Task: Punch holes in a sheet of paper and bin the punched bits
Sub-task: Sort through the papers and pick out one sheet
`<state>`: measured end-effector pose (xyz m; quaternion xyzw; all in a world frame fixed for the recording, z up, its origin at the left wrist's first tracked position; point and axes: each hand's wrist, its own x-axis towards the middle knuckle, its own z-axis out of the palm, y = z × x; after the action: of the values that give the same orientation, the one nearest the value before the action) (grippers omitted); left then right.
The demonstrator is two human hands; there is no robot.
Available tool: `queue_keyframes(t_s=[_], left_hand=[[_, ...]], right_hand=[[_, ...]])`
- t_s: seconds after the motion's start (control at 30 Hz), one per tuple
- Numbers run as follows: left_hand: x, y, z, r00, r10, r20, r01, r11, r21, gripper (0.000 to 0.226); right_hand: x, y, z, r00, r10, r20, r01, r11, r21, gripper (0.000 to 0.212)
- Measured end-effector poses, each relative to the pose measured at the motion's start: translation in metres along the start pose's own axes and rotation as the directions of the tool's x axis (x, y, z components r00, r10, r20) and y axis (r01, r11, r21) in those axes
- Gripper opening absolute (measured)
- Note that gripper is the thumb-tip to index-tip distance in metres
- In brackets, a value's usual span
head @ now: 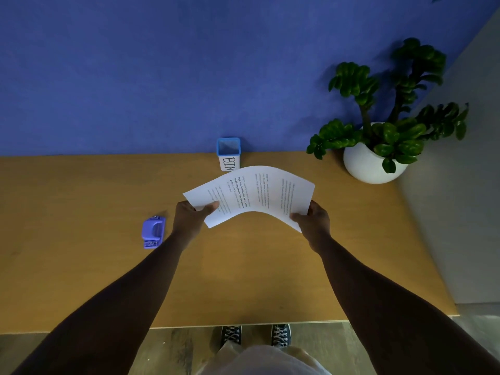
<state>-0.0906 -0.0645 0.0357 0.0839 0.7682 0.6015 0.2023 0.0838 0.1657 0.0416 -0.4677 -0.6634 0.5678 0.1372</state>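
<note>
Far left of the action: purple hole punch (153, 232) sitting on the wooden table (81, 266), untouched, just left of the left forearm. Nothing in its slot that I can see.

Left hand (190, 216): closed on the near-left corner of the sheet of paper (251, 194), thumb on top, fingers underneath. The grip looks like a pinch.

Sheet: printed side up, held above the table between both hands, not resting on it. It arches upward in the middle and sags toward each grip. No holes visible along any edge.

Behind the sheet, at the far edge of the table against the blue wall: small blue-rimmed bin (229, 152), white label reading "BIN", partly covered by the sheet's far edge. It looks open-topped; contents cannot be made out.

Right hand (315, 219): clamped on the near-right corner of the sheet, same thumb-over pinch.

Far right: potted plant (378, 136) in a white bowl, well apart from the work.

Judgement: early stage, paper in hand, punching not begun. Next move likely calls for carrying the sheet leftward to the punch, feeding one edge squarely into the slot, and freeing a hand to press the lever. A floppy sheet may buckle on entry.
</note>
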Motion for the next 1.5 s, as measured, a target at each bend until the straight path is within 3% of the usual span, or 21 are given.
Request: queue_keyframes(t_s=[0.17, 0.3, 0.5, 0.73, 0.9, 1.07, 1.17, 1.3, 1.5], left_hand=[[-0.003, -0.018, 0.000, 0.998, -0.047, 0.035, 0.044, 0.996, 0.082, 0.020], [-0.003, -0.027, -0.002, 0.996, -0.078, 0.044, 0.071, 0.989, 0.130, 0.030], [-0.004, -0.015, 0.002, 0.999, -0.049, 0.017, 0.047, 0.995, 0.088, 0.014], [0.005, -0.033, -0.003, 0.984, -0.140, 0.110, 0.103, 0.952, 0.288, 0.036], [0.008, -0.030, -0.002, 0.990, -0.113, 0.083, 0.086, 0.957, 0.278, 0.032], [0.011, -0.020, -0.002, 0.998, -0.060, -0.030, 0.063, 0.991, 0.121, 0.021], [0.015, -0.014, -0.004, 0.989, -0.065, -0.135, 0.067, 0.998, 0.009, 0.035], [0.015, -0.010, -0.005, 0.983, -0.071, -0.168, 0.064, 0.997, -0.042, 0.041], [0.015, -0.013, 0.003, 0.954, -0.246, -0.173, 0.182, 0.930, -0.318, 0.043]], right_hand=[[0.003, 0.017, 0.000, 0.997, 0.077, -0.026, -0.077, 0.997, -0.031, 0.032], [0.001, 0.021, -0.002, 0.999, 0.018, -0.030, -0.021, 0.996, -0.087, 0.032], [0.002, 0.012, -0.004, 0.997, -0.061, -0.045, 0.057, 0.994, -0.088, 0.032], [0.002, 0.019, -0.005, 0.999, -0.045, -0.019, 0.042, 0.986, -0.160, 0.035], [0.002, 0.009, -0.004, 0.997, -0.081, -0.006, 0.079, 0.989, -0.128, 0.031], [0.002, 0.001, -0.003, 0.998, -0.069, 0.009, 0.070, 0.997, -0.033, 0.024], [0.004, 0.001, -0.005, 0.999, -0.042, 0.017, 0.040, 0.997, 0.060, 0.021], [0.004, 0.001, -0.007, 1.000, -0.007, 0.007, 0.005, 0.984, 0.177, 0.019], [0.003, -0.002, -0.005, 0.994, 0.083, 0.069, -0.104, 0.907, 0.408, 0.019]])
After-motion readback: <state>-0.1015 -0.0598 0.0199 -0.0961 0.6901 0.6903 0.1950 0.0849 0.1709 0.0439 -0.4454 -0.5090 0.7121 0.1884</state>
